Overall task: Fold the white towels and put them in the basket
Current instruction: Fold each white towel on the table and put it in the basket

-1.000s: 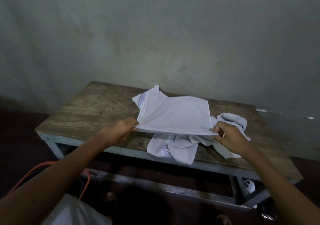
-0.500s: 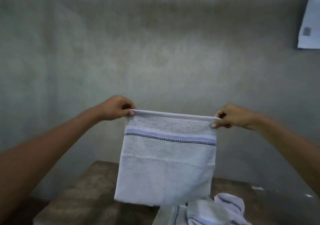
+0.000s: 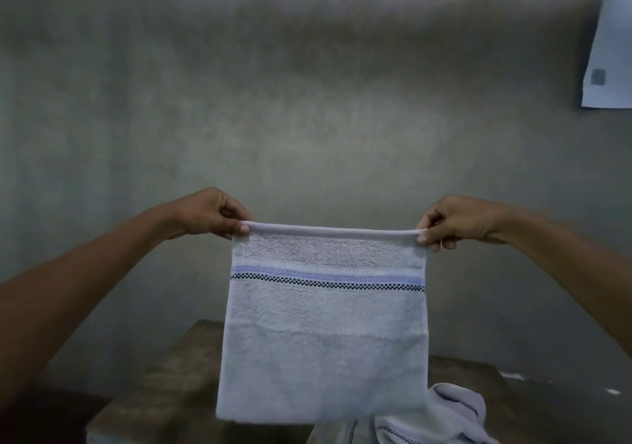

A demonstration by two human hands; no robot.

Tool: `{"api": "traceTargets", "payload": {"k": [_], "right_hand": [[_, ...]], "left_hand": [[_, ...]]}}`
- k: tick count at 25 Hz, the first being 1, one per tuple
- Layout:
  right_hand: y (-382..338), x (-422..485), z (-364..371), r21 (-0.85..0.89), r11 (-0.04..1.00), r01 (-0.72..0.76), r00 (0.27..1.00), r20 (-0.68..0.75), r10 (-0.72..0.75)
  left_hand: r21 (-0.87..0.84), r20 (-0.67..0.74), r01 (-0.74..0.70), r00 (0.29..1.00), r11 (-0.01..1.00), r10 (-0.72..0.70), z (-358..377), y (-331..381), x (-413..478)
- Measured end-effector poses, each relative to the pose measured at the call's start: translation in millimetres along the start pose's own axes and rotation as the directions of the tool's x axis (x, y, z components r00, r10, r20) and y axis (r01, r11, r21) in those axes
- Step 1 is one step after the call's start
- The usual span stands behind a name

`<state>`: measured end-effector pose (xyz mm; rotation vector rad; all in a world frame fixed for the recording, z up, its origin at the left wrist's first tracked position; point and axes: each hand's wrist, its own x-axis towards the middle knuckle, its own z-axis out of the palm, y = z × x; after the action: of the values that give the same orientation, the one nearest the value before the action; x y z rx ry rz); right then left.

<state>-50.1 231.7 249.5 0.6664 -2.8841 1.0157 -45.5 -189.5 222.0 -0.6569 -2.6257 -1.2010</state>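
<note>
A white towel (image 3: 325,334) with a blue band and a black checked stripe hangs doubled over in the air in front of me. My left hand (image 3: 212,212) pinches its top left corner and my right hand (image 3: 458,219) pinches its top right corner, stretching the top edge level. Beneath it, more crumpled white towels (image 3: 444,416) lie on the wooden table (image 3: 160,392). The hanging towel hides most of them. No basket is in view.
A grey plaster wall (image 3: 307,101) fills the background right behind the table. A white sheet of paper (image 3: 608,53) hangs on the wall at the upper right. Dark floor shows at the lower left.
Both hands lifted the folded towel off the table pile and up to chest height, where it now hangs flat. The view tilted up with it, and over the last half second little moved.
</note>
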Motion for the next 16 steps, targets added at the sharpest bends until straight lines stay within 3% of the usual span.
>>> {"api": "traceTargets", "payload": {"k": [3, 8, 11, 14, 16], "right_hand": [[-1.8, 2.6, 3.9, -0.024, 0.997, 0.08, 0.985, -0.15, -0.083], [0.6, 9.6, 15.6, 0.018, 1.0, 0.017, 0.996, 0.084, -0.018], [-1.6, 21.3, 21.1, 0.049, 0.999, -0.006, 0.988, 0.155, -0.001], [-0.5, 42.7, 40.8, 0.001, 1.0, -0.03, 0.977, 0.213, 0.03], [4.3, 62.9, 65.3, -0.159, 0.987, 0.008, 0.975, 0.221, 0.027]], "left_hand": [[-0.063, -0.087, -0.002, 0.996, 0.998, -0.004, 2.2, -4.7, -7.1], [-0.148, -0.042, 0.072, 0.996, 0.986, -0.079, -4.1, -22.0, -22.5], [-0.194, 0.031, 0.134, 0.991, 0.972, -0.131, -13.2, -35.7, -25.8], [-0.093, 0.037, 0.206, 0.978, 0.974, -0.204, -11.8, -55.3, -24.8], [0.071, -0.012, 0.202, 0.979, 0.977, -0.201, -4.0, -76.3, -22.6]]}}
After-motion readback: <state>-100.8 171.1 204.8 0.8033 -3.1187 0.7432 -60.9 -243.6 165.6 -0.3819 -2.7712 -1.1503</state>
